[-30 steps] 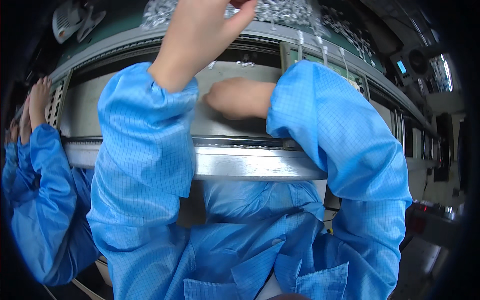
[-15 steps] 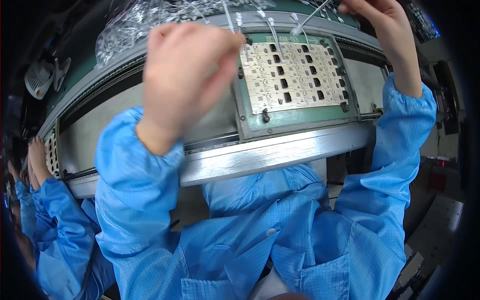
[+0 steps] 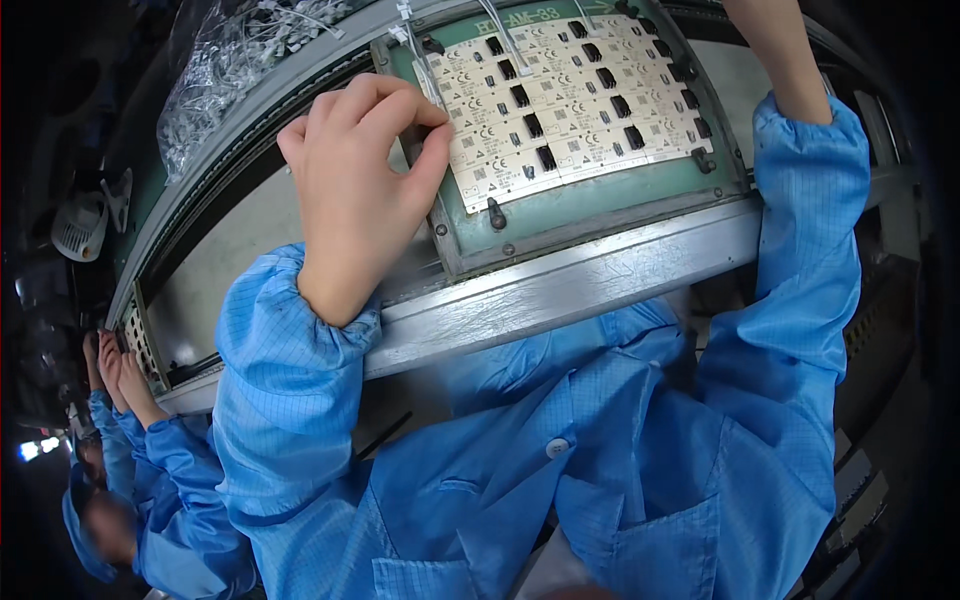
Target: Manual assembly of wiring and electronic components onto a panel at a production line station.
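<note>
A cream panel of small circuit boards (image 3: 575, 110) lies in a green carrier (image 3: 600, 198), behind the bright front rail (image 3: 570, 272). The left hand (image 3: 355, 170) is at the panel's left edge, its thumb and index finger close together at the tips; I cannot tell whether they are clamped on anything. One white cable (image 3: 424, 72) runs down over the carrier's upper left corner towards them, and another (image 3: 507, 38) crosses the top edge onto the panel. The right hand (image 3: 768, 30) is cut off beyond the carrier's upper right corner, so the state of its fingers cannot be told. Black connectors (image 3: 532, 125) stand in columns. Large pale lettering and an arrow mark the carrier's top edge; the boards bear square codes, symbols and tiny print.
</note>
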A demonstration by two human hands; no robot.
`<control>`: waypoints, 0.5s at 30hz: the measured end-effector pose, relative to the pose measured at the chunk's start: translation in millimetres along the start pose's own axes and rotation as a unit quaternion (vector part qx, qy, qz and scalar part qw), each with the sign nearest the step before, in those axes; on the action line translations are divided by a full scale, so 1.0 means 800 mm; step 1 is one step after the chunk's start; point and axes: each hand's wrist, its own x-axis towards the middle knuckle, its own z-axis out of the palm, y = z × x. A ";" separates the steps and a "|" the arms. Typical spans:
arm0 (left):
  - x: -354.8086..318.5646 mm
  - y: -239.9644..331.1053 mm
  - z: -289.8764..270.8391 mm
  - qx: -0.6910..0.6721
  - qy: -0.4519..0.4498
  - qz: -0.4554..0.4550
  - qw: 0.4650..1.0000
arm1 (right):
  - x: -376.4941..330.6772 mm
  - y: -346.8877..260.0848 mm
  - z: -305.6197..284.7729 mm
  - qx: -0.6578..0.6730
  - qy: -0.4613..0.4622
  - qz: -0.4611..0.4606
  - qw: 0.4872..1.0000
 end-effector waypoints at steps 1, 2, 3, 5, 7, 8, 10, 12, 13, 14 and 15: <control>0.000 0.001 0.000 0.001 -0.006 0.000 1.000 | 0.000 -0.005 0.018 -0.307 0.055 -0.019 0.950; 0.000 0.005 -0.001 0.037 0.004 0.005 0.999 | 0.001 -0.009 0.032 -0.585 0.102 -0.034 0.804; 0.001 0.008 -0.002 0.074 0.014 0.009 0.997 | 0.002 -0.006 0.034 -0.588 0.097 -0.044 0.802; 0.001 0.006 -0.005 0.075 0.012 0.005 0.997 | 0.002 -0.005 0.031 -0.589 0.112 -0.039 0.799; 0.002 0.005 -0.007 0.074 0.012 0.006 0.997 | 0.000 -0.010 0.026 -0.594 0.130 -0.036 0.793; 0.003 0.004 -0.009 0.081 0.011 0.018 0.997 | -0.002 -0.015 0.020 -0.601 0.131 -0.030 0.788; 0.003 0.003 -0.009 0.090 0.010 0.029 0.995 | -0.004 -0.018 0.015 -0.606 0.130 -0.026 0.784; 0.001 0.001 -0.008 0.068 0.000 0.005 0.998 | -0.004 -0.017 0.014 -0.604 0.136 -0.033 0.784; 0.000 -0.001 -0.008 0.072 0.000 0.004 0.997 | -0.004 -0.015 0.015 -0.602 0.135 -0.034 0.786; 0.000 -0.004 -0.007 0.045 -0.004 -0.005 0.999 | -0.004 -0.014 0.016 -0.599 0.137 -0.029 0.788; 0.000 -0.005 -0.008 0.019 -0.007 -0.013 1.000 | -0.005 -0.014 0.017 -0.597 0.140 -0.024 0.790</control>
